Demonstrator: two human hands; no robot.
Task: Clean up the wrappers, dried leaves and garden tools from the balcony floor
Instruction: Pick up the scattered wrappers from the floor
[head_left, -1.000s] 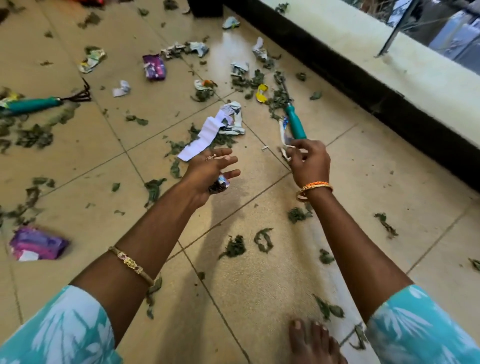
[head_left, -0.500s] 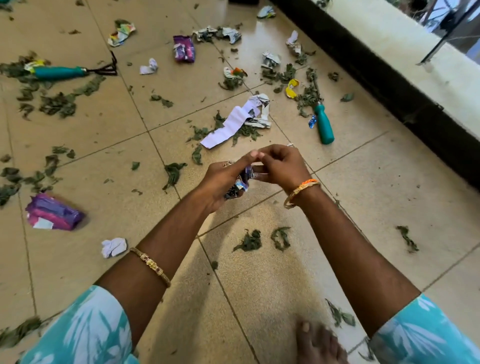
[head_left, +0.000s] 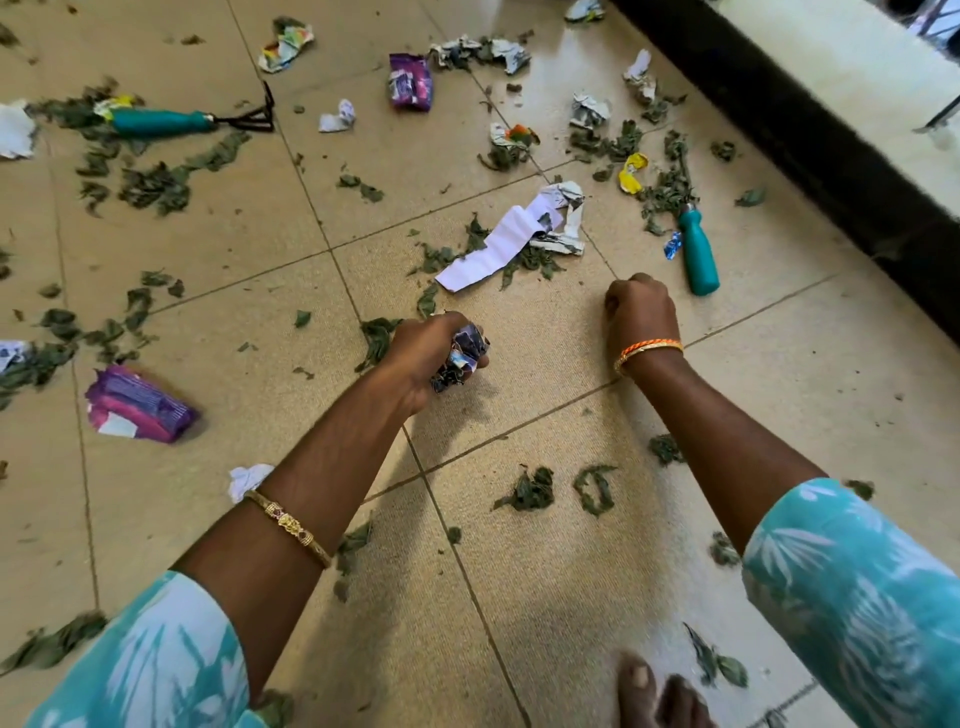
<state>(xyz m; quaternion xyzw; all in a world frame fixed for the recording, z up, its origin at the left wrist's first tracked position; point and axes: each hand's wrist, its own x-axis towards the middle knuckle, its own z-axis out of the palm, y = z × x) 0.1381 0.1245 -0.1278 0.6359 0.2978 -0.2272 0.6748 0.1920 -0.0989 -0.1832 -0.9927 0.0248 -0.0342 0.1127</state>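
Tiled balcony floor (head_left: 519, 597): left hand (head_left: 431, 348) clenches crumpled wrappers (head_left: 460, 356) (light, springy, squeeze mid-wad); right hand (head_left: 641, 312) curled, seemingly empty.

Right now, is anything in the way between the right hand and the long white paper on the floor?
Nothing visible blocks it. Only bare tile lies between the right hand and the long white paper; some dried leaves sit beside the paper. The left hand grips crumpled wrappers.
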